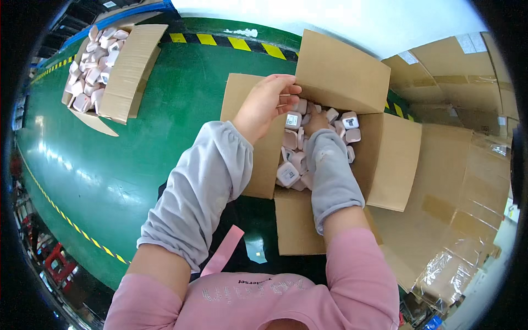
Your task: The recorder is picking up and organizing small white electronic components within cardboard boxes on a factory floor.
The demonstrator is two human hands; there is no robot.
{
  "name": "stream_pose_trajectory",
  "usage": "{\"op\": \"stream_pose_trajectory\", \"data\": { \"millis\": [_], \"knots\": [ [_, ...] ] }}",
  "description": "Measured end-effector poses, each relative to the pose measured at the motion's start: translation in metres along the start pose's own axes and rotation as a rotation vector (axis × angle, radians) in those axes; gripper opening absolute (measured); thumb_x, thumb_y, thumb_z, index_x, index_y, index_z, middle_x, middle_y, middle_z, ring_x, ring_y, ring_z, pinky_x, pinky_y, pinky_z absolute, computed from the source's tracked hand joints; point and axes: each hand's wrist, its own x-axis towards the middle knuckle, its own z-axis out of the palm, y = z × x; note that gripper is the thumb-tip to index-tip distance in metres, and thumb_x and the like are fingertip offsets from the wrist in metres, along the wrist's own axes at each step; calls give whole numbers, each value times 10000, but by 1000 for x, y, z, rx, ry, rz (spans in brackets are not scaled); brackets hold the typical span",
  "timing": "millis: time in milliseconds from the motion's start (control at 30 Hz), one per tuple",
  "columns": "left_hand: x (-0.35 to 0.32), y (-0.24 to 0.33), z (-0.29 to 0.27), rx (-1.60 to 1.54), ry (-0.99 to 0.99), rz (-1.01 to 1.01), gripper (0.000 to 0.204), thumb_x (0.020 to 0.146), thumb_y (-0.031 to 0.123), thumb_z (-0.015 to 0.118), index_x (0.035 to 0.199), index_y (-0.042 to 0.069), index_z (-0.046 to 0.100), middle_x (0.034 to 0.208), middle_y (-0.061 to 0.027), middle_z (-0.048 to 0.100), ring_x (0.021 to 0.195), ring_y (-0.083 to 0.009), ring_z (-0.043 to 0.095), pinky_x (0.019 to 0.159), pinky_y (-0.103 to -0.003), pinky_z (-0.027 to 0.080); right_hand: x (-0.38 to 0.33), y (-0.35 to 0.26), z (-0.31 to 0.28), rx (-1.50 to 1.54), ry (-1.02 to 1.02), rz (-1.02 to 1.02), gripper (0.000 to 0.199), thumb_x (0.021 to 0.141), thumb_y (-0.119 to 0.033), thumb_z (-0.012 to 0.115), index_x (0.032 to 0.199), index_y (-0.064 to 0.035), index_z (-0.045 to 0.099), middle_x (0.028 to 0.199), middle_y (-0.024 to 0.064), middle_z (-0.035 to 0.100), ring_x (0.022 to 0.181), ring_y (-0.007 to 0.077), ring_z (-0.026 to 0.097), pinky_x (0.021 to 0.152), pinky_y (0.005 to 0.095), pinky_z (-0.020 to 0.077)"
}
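Nearest the camera, a pink top fills the lower edge, and two forearms in grey sleeve covers (pixel 201 192) rise from it toward an open cardboard box (pixel 393 159) on the green floor (pixel 165 110). A loose pink strap (pixel 224 250) hangs between the arms over a dark gap just in front of the box.

The box has its four flaps folded outward; the near flap (pixel 297 223) lies flat toward the person, the left flap (pixel 264 159) runs partly under the left arm, and the far flap (pixel 341 69) stands up behind. Inside lie many small square pale-pink cases (pixel 287 175), heaped loosely, some showing a white label.

The right hand (pixel 314 122) is plunged among the cases, its sleeve cover hiding much of the heap; whether its fingers are closed cannot be told. The left hand (pixel 267 102) hovers over the box's far left corner, fingers curled and pinched on something small and pale that cannot be made out clearly.

To the right, flattened cardboard sheets (pixel 467 165) wrapped partly in clear film crowd against the box.

Farther off at upper left, well apart, a second open carton (pixel 129 71) holds more of the same pink cases. A yellow-and-black striped line (pixel 231 42) edges the floor beyond.
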Motion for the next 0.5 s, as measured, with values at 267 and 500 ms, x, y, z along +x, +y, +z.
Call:
{"op": "stream_pose_trajectory", "data": {
  "millis": [267, 500],
  "knots": [
    [8, -8, -3, 16, -22, -31, 260, 838, 288, 571, 1017, 104, 531, 936, -29, 584, 843, -136, 542, 777, -276, 432, -54, 38, -90, 986, -59, -153, 775, 609, -51, 709, 1307, -110, 379, 1069, 107, 544, 932, 211, 545, 799, 324, 468],
    [12, -31, 18, 147, -85, -105, 266, 853, 312, 552, 1024, 111, 524, 942, -20, 578, 829, -116, 538, 738, -254, 416, -145, 79, -178, 1508, 21, -415, 791, 687, -156, 638, 1386, -137, 268, 1281, 107, 394, 1158, 248, 438, 945, 361, 405]
  ]
}}
